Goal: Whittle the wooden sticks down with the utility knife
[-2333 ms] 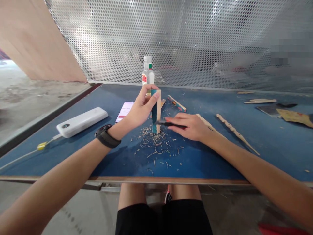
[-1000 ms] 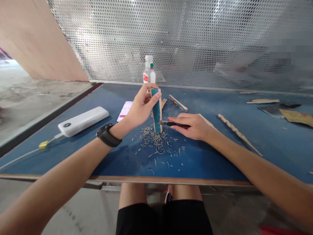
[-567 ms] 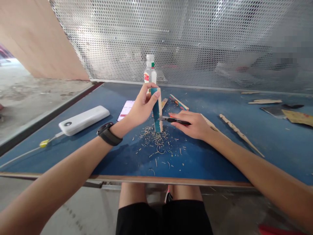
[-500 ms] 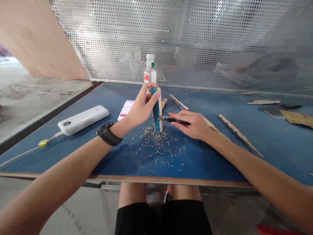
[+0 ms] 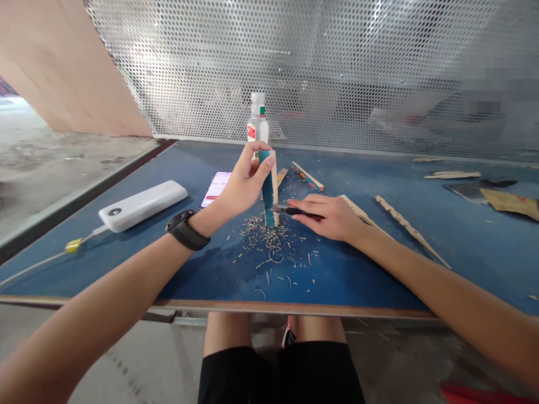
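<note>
Upright on the blue table [image 5: 202, 280] stands a wooden block [image 5: 268, 182], painted teal on one face and bare along its side. My left hand [image 5: 248, 179] grips its top between thumb and fingers. My right hand [image 5: 330, 216] is closed around the black-and-red handle of a utility knife [image 5: 301, 212], whose blade lies against the lower part of the block. Wood shavings [image 5: 263, 238] are scattered around the block's foot and towards me. Behind the block is a clear bottle [image 5: 257, 123] with a red label, partly covered by my left hand.
A phone [image 5: 214, 188] and a white power bank [image 5: 143, 206] with a cable lie at left. Beyond my right hand are a painted wood strip [image 5: 307, 177] and a carved stick [image 5: 410, 229]. Sandpaper [image 5: 511, 202] lies far right. A perforated metal panel [image 5: 320, 73] closes off the back.
The knife and my right hand have moved slightly down along the block. My left hand keeps its grip, and the block stays upright.
</note>
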`<state>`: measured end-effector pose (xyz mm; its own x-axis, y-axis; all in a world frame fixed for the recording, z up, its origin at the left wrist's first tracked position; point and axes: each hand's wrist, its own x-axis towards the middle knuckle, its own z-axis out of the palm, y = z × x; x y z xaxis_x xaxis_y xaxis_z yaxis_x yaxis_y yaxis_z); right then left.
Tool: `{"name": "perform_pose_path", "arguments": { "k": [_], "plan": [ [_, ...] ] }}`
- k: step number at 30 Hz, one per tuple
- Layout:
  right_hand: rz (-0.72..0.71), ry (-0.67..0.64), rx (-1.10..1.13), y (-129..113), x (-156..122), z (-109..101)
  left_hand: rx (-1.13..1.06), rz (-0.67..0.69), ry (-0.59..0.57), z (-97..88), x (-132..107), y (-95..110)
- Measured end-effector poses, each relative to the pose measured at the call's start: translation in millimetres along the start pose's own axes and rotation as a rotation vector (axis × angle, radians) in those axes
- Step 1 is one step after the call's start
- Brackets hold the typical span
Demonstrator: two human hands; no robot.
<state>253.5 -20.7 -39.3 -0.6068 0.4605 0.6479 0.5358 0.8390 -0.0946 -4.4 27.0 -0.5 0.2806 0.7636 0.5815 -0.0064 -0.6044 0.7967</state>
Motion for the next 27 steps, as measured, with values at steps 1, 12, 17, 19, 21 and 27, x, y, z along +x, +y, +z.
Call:
{"name": "perform_pose_path", "arguments": {
  "k": [1,12,17,19,21,27],
  "plan": [
    [-0.022,-0.029,0.014,-1,-1,-1,0.0,-0.003,0.0,-0.3,0,0],
    [0.033,0.038,0.012,-2,3,0,0.0,0.015,0.004,0.7,-1,1],
    [0.059,0.058,-0.01,-2,4,1,-0.014,0.029,0.035,1.3,0,-1],
    [0.062,0.063,0.006,-2,3,3,-0.02,0.038,0.045,1.0,1,-2],
    [0.059,0.073,0.027,-2,2,5,-0.018,0.04,0.052,0.7,1,-3],
    [0.079,0.094,0.077,1,2,10,0.009,0.04,0.085,0.1,1,-7]
  ]
}}
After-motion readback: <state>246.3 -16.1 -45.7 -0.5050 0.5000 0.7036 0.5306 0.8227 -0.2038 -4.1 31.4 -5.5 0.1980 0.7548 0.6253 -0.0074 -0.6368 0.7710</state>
